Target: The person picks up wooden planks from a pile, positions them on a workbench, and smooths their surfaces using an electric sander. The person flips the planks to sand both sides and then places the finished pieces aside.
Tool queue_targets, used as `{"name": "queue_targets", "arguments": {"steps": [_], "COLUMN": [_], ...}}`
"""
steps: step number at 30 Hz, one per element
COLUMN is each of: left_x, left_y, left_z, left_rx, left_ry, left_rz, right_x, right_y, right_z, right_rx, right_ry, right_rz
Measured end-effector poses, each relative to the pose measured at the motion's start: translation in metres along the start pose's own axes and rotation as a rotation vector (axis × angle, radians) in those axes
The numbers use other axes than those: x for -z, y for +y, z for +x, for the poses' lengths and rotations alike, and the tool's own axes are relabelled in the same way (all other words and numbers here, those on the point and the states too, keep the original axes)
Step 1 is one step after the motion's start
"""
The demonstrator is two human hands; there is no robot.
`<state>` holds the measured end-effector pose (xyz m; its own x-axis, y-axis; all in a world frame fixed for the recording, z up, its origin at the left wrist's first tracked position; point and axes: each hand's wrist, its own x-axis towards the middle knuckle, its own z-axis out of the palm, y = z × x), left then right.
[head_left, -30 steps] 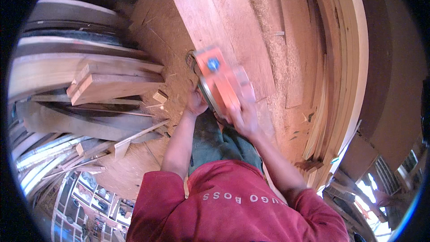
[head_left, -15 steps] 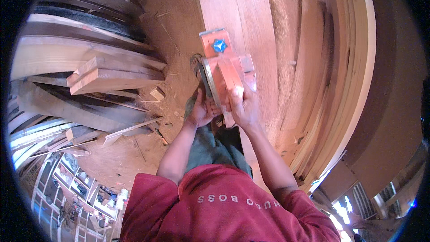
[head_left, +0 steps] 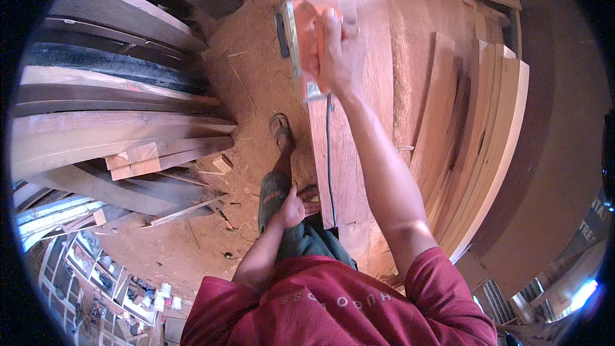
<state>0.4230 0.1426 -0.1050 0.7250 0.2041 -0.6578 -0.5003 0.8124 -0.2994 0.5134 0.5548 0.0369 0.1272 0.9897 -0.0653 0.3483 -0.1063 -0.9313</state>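
Observation:
An orange electric hand planer (head_left: 306,35) with a blue knob sits over the far part of a long reddish wooden board (head_left: 362,154). My right hand (head_left: 339,57) is wrapped around its rear handle, the arm stretched far forward. A dark power cord (head_left: 330,160) trails back from the planer along the board's left side. Down by my thigh, beside the near left edge of the board, my left hand (head_left: 296,210) holds nothing, its fingers stretched out and apart. The underside of the planer is hidden.
Thick planks (head_left: 115,128) are stacked on the left. More long boards (head_left: 493,141) lie to the right, with wood shavings (head_left: 405,77) between them and the workpiece. My sandalled foot (head_left: 280,127) stands on the dusty floor. White containers (head_left: 163,295) sit at the lower left.
My right hand has moved forward along the board with the planer. My left hand, earlier close against the planer's side, has come away and now lies nearer my body, fingers spread.

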Motion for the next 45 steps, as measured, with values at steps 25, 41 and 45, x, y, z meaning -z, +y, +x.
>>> {"name": "queue_targets", "arguments": {"steps": [25, 41, 45], "left_x": [-0.014, -0.047, -0.065], "left_y": [0.053, 0.053, 0.057], "left_z": [0.021, 0.007, 0.008], "left_rx": [-0.386, -0.269, -0.31], "left_ry": [-0.059, 0.051, -0.02], "left_rz": [0.167, 0.062, -0.059], "right_x": [0.189, 0.133, 0.101], "right_y": [0.059, 0.034, 0.024], "right_z": [-0.539, -0.397, -0.328], "right_rx": [-0.464, -0.464, -0.453], "right_ry": [-0.237, -0.206, -0.118], "right_rz": [0.036, 0.138, 0.218]}}
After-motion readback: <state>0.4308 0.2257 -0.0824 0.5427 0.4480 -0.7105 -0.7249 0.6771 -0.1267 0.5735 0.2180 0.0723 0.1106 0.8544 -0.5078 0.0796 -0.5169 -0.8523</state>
